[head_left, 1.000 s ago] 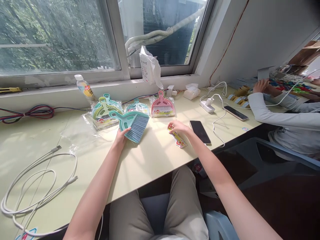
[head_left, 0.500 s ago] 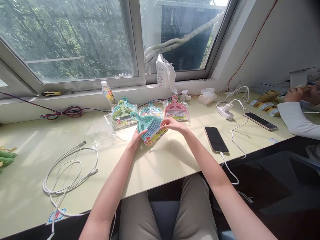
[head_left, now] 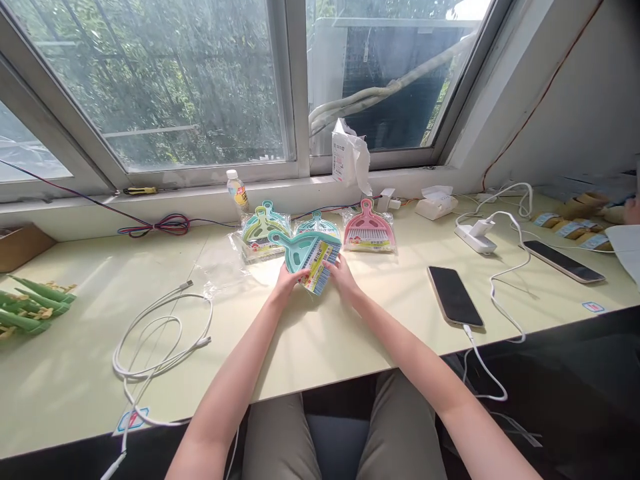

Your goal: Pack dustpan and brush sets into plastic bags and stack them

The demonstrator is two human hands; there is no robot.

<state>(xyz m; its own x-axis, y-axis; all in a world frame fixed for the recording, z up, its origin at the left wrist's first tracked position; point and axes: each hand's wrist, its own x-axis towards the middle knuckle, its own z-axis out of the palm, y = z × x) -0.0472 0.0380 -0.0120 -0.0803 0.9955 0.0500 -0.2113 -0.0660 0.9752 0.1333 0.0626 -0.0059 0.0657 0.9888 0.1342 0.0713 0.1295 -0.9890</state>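
A teal mini dustpan and brush set (head_left: 296, 255) is held tilted above the table, its handle to the upper left. My left hand (head_left: 289, 281) grips its lower left side, with the thumb on the front. On the other side my right hand (head_left: 342, 275) closes on the right edge, thumb on the label. The yellow printed label (head_left: 320, 259) lies across the brush, and bristles show below it. Just behind are wrapped green sets (head_left: 265, 230), a wrapped blue set (head_left: 317, 223) partly hidden by the held one, and a wrapped pink set (head_left: 369, 230).
Clear plastic wrapping (head_left: 235, 257) and a coiled white cable (head_left: 150, 367) lie left. A bottle (head_left: 237, 190) stands at the back. To the right are a charging phone (head_left: 455, 297), a power strip (head_left: 474, 239), another phone (head_left: 565, 261) and a co-worker's sleeve (head_left: 625, 250).
My right hand has moved lower onto the set's right edge. The label now sits higher across the bristles instead of at their ends. The view has turned left.
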